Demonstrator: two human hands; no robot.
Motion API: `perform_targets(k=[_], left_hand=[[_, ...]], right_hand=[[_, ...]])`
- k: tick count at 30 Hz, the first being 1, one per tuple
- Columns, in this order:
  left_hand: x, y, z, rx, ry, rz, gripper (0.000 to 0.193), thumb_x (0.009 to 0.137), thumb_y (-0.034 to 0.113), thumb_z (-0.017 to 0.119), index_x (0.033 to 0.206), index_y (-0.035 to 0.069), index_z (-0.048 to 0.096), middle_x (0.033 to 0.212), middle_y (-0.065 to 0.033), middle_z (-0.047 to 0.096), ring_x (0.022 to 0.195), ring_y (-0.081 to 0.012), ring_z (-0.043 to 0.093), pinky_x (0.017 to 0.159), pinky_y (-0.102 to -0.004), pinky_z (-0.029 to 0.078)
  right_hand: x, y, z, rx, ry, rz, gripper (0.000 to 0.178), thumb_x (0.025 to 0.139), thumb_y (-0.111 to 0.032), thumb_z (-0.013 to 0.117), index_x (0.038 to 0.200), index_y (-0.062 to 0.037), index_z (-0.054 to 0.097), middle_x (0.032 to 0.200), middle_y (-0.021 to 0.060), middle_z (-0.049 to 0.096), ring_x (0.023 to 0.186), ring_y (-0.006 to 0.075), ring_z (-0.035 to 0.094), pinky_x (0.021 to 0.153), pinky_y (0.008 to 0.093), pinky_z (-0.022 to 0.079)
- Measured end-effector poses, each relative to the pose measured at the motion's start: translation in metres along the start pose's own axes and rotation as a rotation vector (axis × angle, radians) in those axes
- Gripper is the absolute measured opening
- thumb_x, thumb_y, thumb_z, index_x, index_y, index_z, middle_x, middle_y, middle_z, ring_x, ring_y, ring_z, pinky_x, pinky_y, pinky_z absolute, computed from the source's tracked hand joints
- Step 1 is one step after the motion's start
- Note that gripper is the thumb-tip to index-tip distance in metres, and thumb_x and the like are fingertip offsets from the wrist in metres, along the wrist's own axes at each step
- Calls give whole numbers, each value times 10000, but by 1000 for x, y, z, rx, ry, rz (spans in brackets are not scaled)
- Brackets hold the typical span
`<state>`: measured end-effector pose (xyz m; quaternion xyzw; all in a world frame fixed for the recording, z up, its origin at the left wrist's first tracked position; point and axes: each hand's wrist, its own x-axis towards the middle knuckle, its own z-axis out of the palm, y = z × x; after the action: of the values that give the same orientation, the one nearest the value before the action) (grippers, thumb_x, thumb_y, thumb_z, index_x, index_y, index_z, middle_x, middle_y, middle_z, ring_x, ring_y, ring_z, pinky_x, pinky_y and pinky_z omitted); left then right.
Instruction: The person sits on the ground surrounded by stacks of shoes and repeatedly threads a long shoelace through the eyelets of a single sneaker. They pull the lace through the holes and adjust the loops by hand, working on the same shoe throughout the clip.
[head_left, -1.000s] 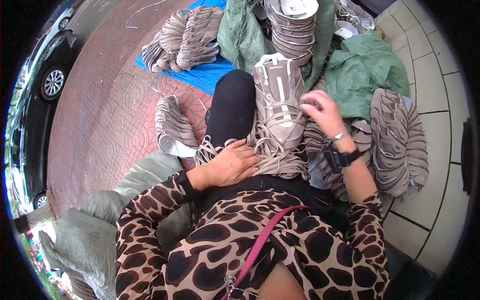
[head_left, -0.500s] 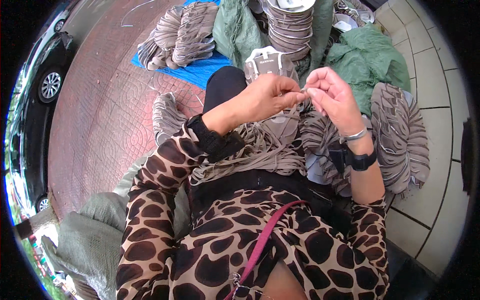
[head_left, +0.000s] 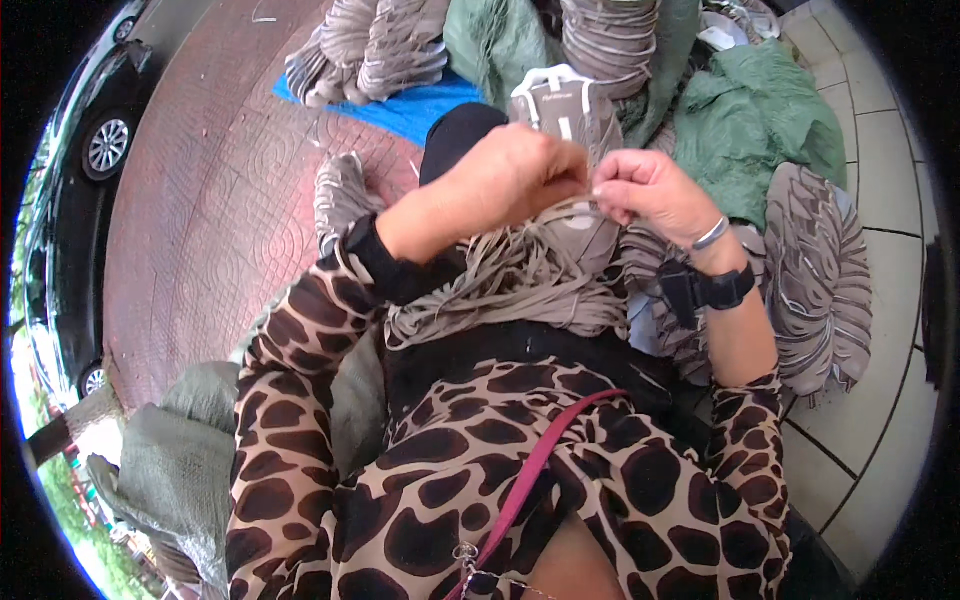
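My left hand (head_left: 525,175) and my right hand (head_left: 645,195) meet in front of me, fingers pinched, on a thin beige shoelace whose strand barely shows between the fingertips. Just beyond them, at my knees, stands a taupe shoe upper (head_left: 560,105) with white trim, partly hidden by my hands. A tangled heap of beige shoelaces (head_left: 530,280) lies across my lap, below both hands.
Bundles of stacked taupe shoe uppers (head_left: 818,280) lie on the tiles at the right. More bundles (head_left: 375,50) rest on a blue sheet (head_left: 400,112). Green woven sacks (head_left: 755,120) stand ahead, a grey-green sack (head_left: 185,460) at my left. A black car (head_left: 75,220) is far left.
Both hands have come down and nearer my lap, and my right fingers have curled in more. The view has shifted slightly, and the shoe upper still stands at my knees.
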<state>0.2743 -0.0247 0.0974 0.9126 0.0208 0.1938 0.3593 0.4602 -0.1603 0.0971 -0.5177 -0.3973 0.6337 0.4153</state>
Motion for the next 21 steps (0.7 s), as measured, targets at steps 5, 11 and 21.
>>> perform_targets(k=[5,11,21], left_hand=[[5,1,-4,37,21,-4,118,797,119,698,865,31,658,728,-131,631,641,-289,624,583,-354,488],[-26,-43,36,37,211,-279,105,786,88,686,869,28,666,776,-133,607,707,-274,612,641,-352,490],[-20,-31,68,-39,324,-391,110,788,94,690,868,30,648,787,-123,592,709,-281,612,650,-362,496]], right_hand=[[-1,-1,-3,97,146,23,128,894,-130,650,957,-19,646,806,-29,610,676,24,522,592,173,432],[16,36,-5,-524,576,-297,63,841,-56,654,887,-14,660,807,27,650,695,92,595,648,241,482],[20,31,9,-1058,545,-413,42,783,-27,623,814,-11,600,781,128,592,736,315,606,665,353,484]])
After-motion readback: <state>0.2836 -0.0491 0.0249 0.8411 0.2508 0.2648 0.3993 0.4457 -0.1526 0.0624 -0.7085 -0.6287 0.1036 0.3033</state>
